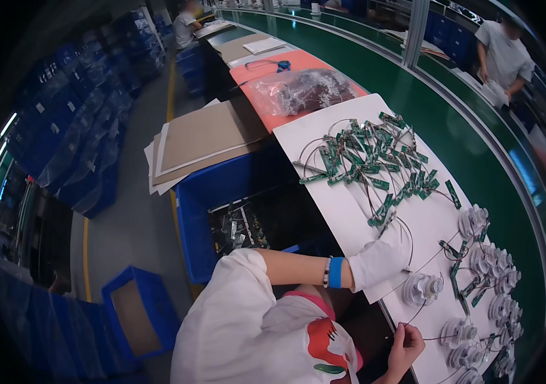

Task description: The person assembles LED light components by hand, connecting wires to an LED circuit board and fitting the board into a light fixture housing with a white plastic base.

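My left hand [380,257], in a white glove with a blue wristband and a beaded bracelet at the wrist, lies over the white sheet. Its fingers look closed at the end of a narrow green circuit board [385,211], though the glove hides most of the grip. From there a thin wire [410,238] loops down to a small connector beside the glove. My bare right hand [406,347], nearer the lower edge, pinches a dark wire [421,312] that runs up to a round white-and-clear plastic part [421,289].
A tangled pile of wired green boards [366,153] covers the sheet's far part. Several round plastic parts [474,221] stand at the right. A blue bin [189,217] sits left of my arm, cardboard sheets [205,137] behind it. A plastic bag [305,89] lies farther off. Two people work beyond.
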`<state>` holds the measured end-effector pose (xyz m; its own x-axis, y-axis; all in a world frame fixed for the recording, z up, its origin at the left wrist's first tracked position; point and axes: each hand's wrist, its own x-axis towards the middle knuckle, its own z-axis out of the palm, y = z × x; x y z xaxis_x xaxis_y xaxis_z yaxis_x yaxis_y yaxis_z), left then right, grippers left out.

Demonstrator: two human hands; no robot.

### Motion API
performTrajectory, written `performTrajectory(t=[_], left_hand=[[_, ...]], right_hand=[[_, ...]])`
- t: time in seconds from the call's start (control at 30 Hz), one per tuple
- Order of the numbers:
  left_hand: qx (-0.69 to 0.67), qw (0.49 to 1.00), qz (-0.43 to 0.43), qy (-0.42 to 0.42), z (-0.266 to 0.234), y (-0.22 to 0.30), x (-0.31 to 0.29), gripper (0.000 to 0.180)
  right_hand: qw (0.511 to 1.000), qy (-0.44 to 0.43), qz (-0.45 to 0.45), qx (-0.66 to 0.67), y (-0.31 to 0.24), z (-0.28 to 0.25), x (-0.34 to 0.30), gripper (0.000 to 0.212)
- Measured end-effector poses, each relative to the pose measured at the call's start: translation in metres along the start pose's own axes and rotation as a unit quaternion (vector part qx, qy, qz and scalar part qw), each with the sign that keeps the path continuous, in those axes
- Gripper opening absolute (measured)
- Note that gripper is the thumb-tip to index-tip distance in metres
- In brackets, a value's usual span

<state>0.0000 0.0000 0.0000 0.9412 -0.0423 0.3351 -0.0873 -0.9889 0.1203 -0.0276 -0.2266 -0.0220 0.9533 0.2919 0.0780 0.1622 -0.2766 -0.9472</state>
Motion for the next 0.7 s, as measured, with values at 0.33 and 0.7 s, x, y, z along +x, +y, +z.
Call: performTrajectory(t=[0.33,0.7], left_hand=[[-0.303,0.939,0.125,-0.109,0.006,-0.002,-0.007,0.045],[-0.367,0.859,0.347,-0.083,0.105,0.181,0.082,0.020]], right_hand=[[0.998,-0.050,0.050,0.002,-0.010,0.002,-0.002,0.008],[0.947,0.165,-0.274,0.033,0.037,0.023,0.013,0.010]])
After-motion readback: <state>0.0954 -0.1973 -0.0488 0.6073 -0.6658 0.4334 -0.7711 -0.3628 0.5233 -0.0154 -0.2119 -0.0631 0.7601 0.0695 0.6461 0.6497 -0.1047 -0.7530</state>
